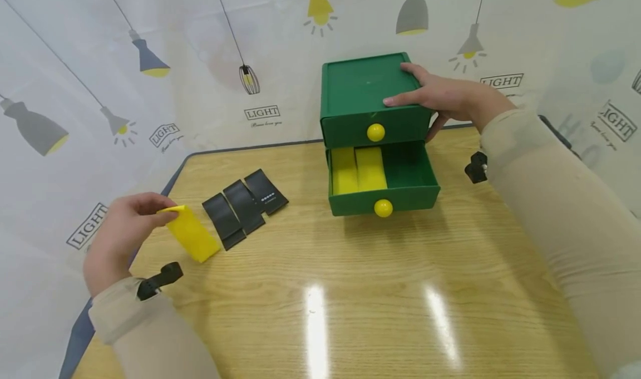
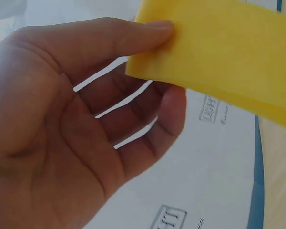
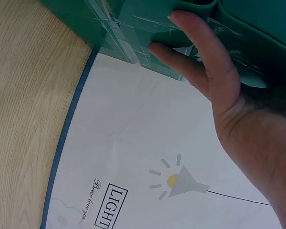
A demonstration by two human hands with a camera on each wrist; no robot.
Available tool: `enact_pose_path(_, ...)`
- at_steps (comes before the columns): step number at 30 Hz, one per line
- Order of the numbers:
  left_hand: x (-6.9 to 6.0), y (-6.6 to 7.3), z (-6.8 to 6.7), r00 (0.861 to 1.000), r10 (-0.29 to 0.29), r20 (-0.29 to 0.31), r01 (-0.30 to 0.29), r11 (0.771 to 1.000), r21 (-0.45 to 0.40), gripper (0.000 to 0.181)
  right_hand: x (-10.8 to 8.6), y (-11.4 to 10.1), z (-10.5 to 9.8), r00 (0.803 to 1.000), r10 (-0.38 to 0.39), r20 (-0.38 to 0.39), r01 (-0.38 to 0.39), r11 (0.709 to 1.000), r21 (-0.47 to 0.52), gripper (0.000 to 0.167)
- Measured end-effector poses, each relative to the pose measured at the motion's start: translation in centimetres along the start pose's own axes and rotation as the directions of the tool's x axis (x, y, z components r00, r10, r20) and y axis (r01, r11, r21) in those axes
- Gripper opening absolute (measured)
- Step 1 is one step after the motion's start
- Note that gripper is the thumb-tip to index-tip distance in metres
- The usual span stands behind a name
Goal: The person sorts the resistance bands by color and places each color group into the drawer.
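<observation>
My left hand [image 1: 131,231] pinches a flat, folded yellow rectangular piece [image 1: 192,234] by one end, thumb on one face and fingers behind. The piece slants down towards the table; its material is unclear. In the left wrist view the thumb lies on the yellow piece [image 2: 229,52]. At the back stands a small green drawer cabinet [image 1: 368,84] with yellow knobs. My right hand [image 1: 443,96] rests on its upper right corner, two digits on the top and others down the side. The lower drawer [image 1: 410,170] is pulled out, with two yellow pieces [image 1: 370,170] in its left part.
Several flat black strips [image 1: 243,209], some with white marks, lie on the wooden table [image 1: 270,312] between the left hand and the cabinet. A pale sheet [image 1: 200,112] printed with lamps hangs behind the table. The cabinet's upper drawer [image 1: 345,131] is closed.
</observation>
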State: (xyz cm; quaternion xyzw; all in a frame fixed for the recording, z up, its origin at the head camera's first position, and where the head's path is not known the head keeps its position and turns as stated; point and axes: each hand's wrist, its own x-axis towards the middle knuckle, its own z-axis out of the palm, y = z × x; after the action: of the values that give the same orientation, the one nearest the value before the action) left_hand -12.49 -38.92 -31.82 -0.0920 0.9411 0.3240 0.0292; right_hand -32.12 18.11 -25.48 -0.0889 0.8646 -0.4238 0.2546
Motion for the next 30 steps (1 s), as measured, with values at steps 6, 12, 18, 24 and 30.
enact_pose_path(6, -0.2, 3.0, 0.6, 0.986, 0.102, -0.13, -0.101, 0.995, 0.017, 0.04, 0.0, -0.2, 0.0, 1.0, -0.001, -0.001, 0.0, 1.0, -0.01, 0.117)
enact_pose_path(12, -0.5, 6.2, 1.7, 0.952, 0.213, -0.221, -0.227, 0.973, -0.039, 0.031, 0.1, -0.1, -0.1, 1.0, 0.002, -0.005, -0.002, 1.0, -0.019, 0.116)
enact_pose_path(18, -0.7, 10.0, 3.6, 0.883, 0.374, -0.283, -0.431, 0.886, -0.172, 0.02, -0.1, 0.0, -0.1, 1.0, 0.002, -0.004, -0.003, 1.0, -0.013, 0.116)
enact_pose_path(24, -1.9, 14.3, 5.5, 0.8, 0.515, -0.308, -0.597, 0.73, -0.333, 0.011, 0.0, 0.1, -0.1, 1.0, 0.005, -0.008, -0.005, 1.0, -0.004, 0.117)
enact_pose_path(30, -2.9, 19.4, 7.4, 0.731, 0.635, -0.251, -0.671, 0.599, -0.437, 0.011, 0.1, 0.1, -0.1, 1.0, 0.007, -0.011, -0.007, 1.0, -0.001, 0.118)
